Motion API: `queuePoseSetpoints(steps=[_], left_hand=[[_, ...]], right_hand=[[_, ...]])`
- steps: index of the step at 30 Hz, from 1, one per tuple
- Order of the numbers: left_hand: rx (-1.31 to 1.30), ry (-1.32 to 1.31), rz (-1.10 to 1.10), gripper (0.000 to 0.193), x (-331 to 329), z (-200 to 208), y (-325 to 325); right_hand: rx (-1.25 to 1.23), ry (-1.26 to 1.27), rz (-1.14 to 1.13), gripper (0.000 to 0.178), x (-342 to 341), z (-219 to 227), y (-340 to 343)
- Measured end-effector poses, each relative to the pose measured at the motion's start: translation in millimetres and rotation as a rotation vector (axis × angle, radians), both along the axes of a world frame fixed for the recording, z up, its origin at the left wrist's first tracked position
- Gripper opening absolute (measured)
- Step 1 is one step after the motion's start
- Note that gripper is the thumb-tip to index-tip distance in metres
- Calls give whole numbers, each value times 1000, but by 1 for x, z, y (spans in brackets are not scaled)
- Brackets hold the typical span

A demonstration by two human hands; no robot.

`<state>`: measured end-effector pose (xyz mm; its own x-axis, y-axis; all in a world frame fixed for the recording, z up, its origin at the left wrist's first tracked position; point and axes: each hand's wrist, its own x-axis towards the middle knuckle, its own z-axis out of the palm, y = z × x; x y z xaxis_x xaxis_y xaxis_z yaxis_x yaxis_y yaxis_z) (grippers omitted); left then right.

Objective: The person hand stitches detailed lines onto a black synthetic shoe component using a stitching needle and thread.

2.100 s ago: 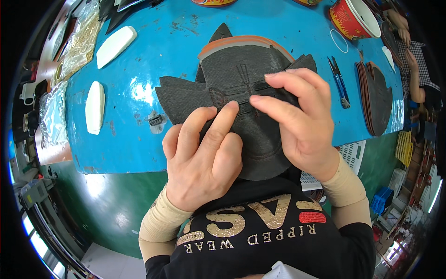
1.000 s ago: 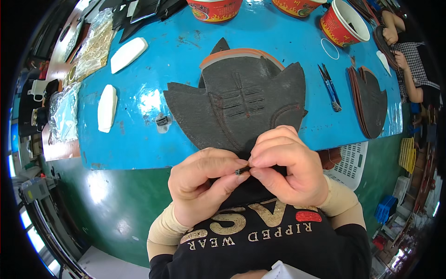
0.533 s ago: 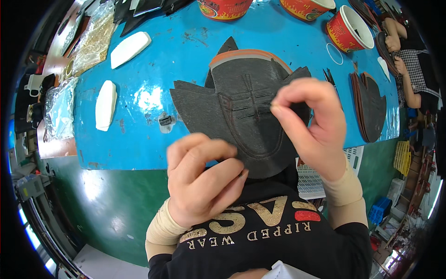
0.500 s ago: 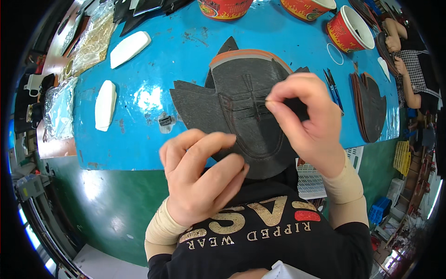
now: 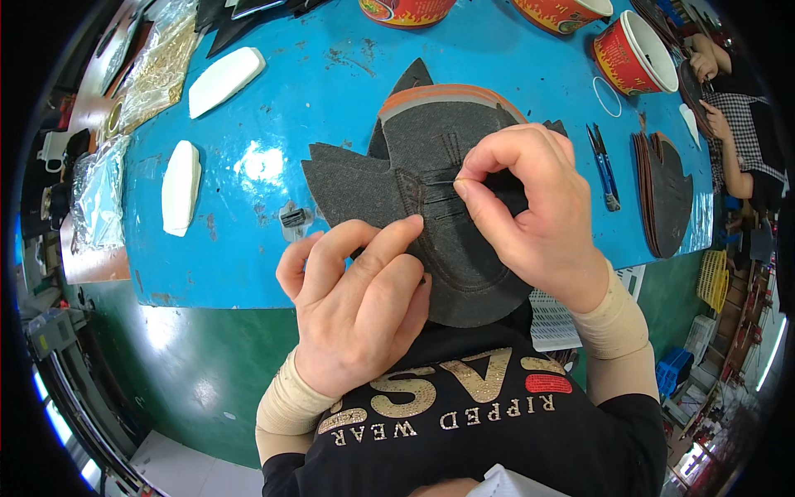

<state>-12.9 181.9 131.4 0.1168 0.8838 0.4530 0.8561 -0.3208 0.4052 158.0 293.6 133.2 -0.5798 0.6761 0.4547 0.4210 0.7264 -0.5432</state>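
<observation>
Dark grey leather pieces [image 5: 464, 298], cut like shoe uppers and stitched with seam lines, lie stacked in front of me at the table edge. An orange-brown band edges their far side. My right hand [image 5: 530, 211] pinches a thin dark thread [image 5: 442, 181] between thumb and forefinger, just above the stitched lines in the middle. My left hand [image 5: 356, 294] is at the pieces' near left, with one fingertip touching the top piece beside the curved seam. Its forefinger and thumb are closed together; a small dark bit shows there, which I cannot make out.
Blue-handled tweezers or snips [image 5: 604, 170] lie right of the pieces, near another leather stack [image 5: 667, 195]. Red paper tubs [image 5: 633, 54] stand along the back. Two white pads [image 5: 182, 189] lie at the left. A co-worker's hands [image 5: 714, 120] work at the far right.
My right hand has moved slightly left, drawing the thread's visible line over the stitching. The left hand has shifted up, its fingertip now resting farther up the top piece.
</observation>
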Motion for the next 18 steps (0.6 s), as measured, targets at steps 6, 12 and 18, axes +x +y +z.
queuePoseSetpoints(steps=[6, 12, 18], left_hand=[[27, 93, 3, 24, 4, -2, 11], [-1, 149, -21, 23, 9, -2, 21], [-18, 178, -22, 25, 13, -3, 21]], right_hand=[[14, 19, -12, 24, -1, -3, 0], [-16, -4, -28, 23, -1, -1, -2], [30, 10, -36, 23, -1, -6, 0]])
